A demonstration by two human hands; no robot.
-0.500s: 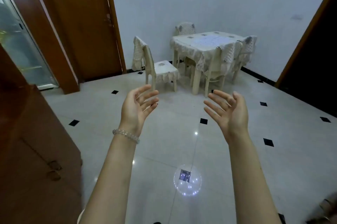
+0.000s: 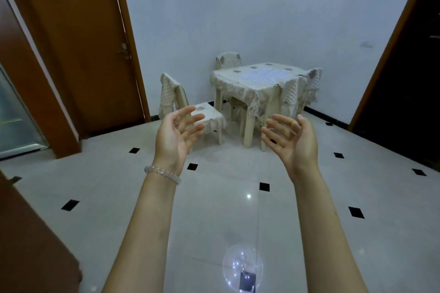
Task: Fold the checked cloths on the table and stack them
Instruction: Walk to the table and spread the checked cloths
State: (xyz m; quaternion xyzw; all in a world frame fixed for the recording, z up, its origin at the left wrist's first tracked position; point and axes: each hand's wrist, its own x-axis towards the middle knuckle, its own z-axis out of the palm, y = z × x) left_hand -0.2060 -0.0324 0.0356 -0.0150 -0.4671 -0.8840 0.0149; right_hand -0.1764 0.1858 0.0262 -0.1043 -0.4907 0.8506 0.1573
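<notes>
- Cloths: pale patches (image 2: 259,75) lie on the far table's top; too small and washed out to tell whether they are checked.
- Table (image 2: 240,87) stands far across the room by the white wall, draped in a pale tablecloth with a frilled edge.
- Three chairs with quilted covers around it; a fourth chair (image 2: 190,111) stands apart to the left of the table, turned away from it.
- Left hand (image 2: 175,136) raised in mid-air, palm inward, fingers spread and loosely bent, holding nothing. Bead bracelet (image 2: 162,173) on that wrist.
- Right hand (image 2: 295,142) raised level with it, palm inward, fingers relaxed, empty.
- Hands well apart, both well short of the table.
- Floor (image 2: 309,209) glossy pale tile with small black diamond insets.
- Brown wooden door (image 2: 78,37) far left, shut.
</notes>
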